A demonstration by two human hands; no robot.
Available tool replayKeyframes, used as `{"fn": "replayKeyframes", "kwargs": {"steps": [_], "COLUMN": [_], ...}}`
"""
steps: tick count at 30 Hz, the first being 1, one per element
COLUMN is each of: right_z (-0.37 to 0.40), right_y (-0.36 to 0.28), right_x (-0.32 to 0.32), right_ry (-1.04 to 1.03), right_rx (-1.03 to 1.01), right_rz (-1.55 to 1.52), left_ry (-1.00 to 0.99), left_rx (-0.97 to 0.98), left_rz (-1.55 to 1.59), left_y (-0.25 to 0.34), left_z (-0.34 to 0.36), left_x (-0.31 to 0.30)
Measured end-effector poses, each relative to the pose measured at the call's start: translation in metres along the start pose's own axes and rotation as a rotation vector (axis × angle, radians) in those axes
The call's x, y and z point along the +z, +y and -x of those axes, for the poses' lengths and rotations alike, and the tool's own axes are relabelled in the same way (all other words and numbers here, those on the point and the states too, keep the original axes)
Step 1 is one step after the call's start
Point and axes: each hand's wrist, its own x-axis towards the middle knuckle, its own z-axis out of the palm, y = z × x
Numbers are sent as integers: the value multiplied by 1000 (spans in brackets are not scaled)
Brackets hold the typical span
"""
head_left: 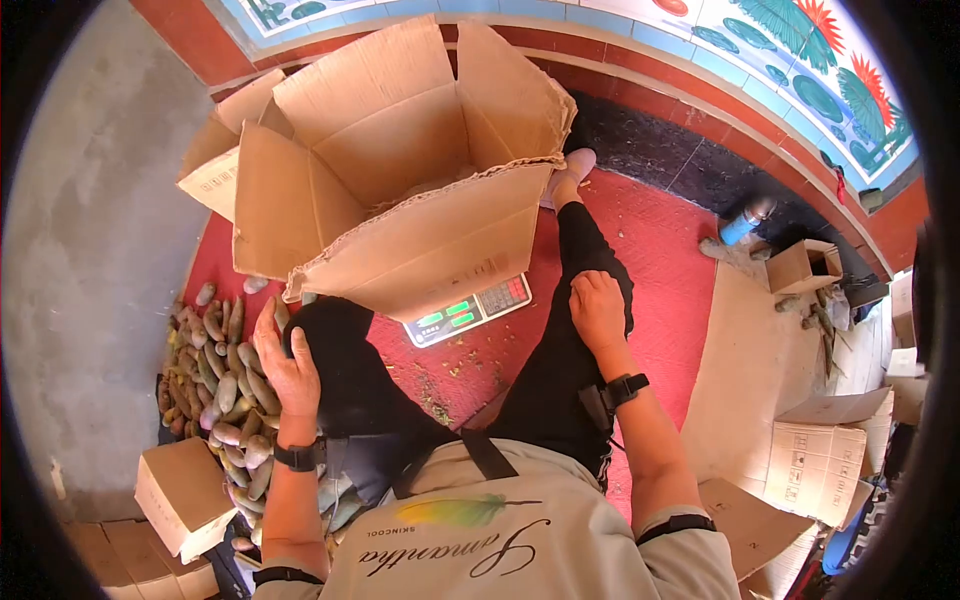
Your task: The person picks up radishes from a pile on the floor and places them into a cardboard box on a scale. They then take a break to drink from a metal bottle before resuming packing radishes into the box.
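Observation:
My left hand (287, 362) is beside my left knee, fingers apart and holding nothing, close to a pile of long, brownish-green tubers or fruits (225, 375). On my right thigh rests my right hand (597, 308), its fingers curled; whether anything is under them is hidden. Between my legs a large open cardboard box (430, 240) sits on a digital scale (470, 312) with lit green displays. The box's flaps stand up, and its inner bottom is mostly hidden by the front flap.
A smaller box (215, 150) stands behind the large one. Another box (185, 490) is at the lower left. A red mat (660, 220) covers the floor. Further right are a blue bottle (742, 226), a small open box (803, 267) and stacked cartons (815, 465).

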Motion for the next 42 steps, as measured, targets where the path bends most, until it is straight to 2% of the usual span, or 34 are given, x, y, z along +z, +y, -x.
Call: {"fn": "replayKeyframes", "kwargs": {"steps": [4,11,13,20,25,31,40,42], "right_z": [2,0,-4,-31,-52,-58,-39,-45], "right_y": [2,-8,-13,-48,-53,-30,-4,0], "right_x": [4,0,-7,-64,-108,-133,-102,-89], "right_ry": [-6,-20,-49,61,218,291,260,209], "right_rx": [-25,-69,-74,-77,-21,103,266,338], "right_rz": [47,84,23,-55,-176,-351,-400,-525], "left_ry": [67,51,73,138,129,99,13,33], "left_rx": [-34,68,68,42,40,82,93,2], "left_rz": [16,-4,-2,16,24,28,77,149], "left_y": [-4,-7,-13,-18,-12,-3,2,-7], "left_z": [7,5,5,9,7,5,6,8], "left_x": [17,18,19,20,21,25,25,26]}}
